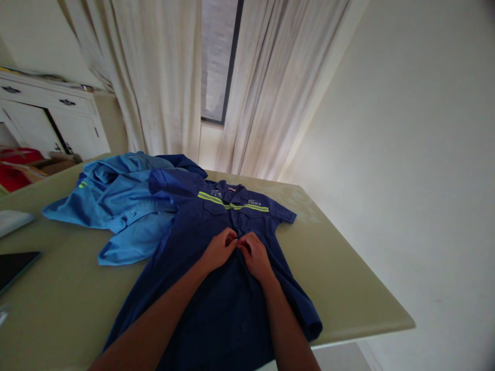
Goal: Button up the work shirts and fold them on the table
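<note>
A dark navy short-sleeved work shirt (pixel 216 304) with a yellow-green reflective stripe across the chest lies face up on the pale green table (pixel 340 268). My left hand (pixel 218 249) and my right hand (pixel 255 256) meet at the shirt's front placket below the chest. Both have their fingers curled in a pinch on the fabric there. Whatever sits between the fingertips is too small to make out.
A light blue shirt (pixel 116 206) lies crumpled left of the navy one, partly under it. A dark tablet (pixel 13 268) and a white object (pixel 11 220) sit at the table's left edge. White drawers (pixel 58 118), curtains (pixel 162 77) and a window stand behind.
</note>
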`<state>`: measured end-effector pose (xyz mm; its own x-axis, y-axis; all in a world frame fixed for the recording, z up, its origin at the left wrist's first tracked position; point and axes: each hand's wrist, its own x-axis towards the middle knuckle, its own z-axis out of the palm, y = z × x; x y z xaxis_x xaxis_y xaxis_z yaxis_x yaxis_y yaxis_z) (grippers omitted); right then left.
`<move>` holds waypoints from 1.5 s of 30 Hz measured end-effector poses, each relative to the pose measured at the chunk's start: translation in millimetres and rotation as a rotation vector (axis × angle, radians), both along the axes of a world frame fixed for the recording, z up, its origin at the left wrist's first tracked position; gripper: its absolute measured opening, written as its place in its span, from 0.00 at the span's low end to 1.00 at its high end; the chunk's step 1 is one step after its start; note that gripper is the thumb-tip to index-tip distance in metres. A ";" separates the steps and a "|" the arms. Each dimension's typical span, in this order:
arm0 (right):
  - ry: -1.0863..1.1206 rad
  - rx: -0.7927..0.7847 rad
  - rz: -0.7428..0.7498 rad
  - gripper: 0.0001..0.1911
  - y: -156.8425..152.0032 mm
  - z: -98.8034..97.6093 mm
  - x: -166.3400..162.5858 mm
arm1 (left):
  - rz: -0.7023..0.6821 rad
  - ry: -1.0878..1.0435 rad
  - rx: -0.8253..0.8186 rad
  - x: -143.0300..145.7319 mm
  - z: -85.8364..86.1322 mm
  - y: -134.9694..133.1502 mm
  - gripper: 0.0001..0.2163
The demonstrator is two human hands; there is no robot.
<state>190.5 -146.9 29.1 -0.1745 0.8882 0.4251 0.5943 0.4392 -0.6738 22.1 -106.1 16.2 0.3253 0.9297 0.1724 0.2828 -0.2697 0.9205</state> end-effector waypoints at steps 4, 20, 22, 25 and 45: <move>0.000 -0.003 0.021 0.05 -0.5 0.4 -0.5 | -0.013 -0.016 -0.024 0.9 -2.8 0.8 0.05; 0.268 -0.173 -0.121 0.06 8.2 -12.5 -0.2 | -0.083 0.024 0.167 1.0 7.3 -5.2 0.06; 0.273 -0.157 -0.115 0.06 8.3 -12.6 0.0 | -0.099 -0.015 0.127 -0.4 7.1 -3.3 0.07; 0.269 -0.138 -0.107 0.06 8.4 -12.2 0.3 | -0.115 -0.062 0.079 -1.6 4.9 -0.5 0.08; 0.443 -0.395 -0.075 0.11 13.7 -17.0 4.7 | -0.103 0.663 0.547 -1.4 16.8 -15.5 0.11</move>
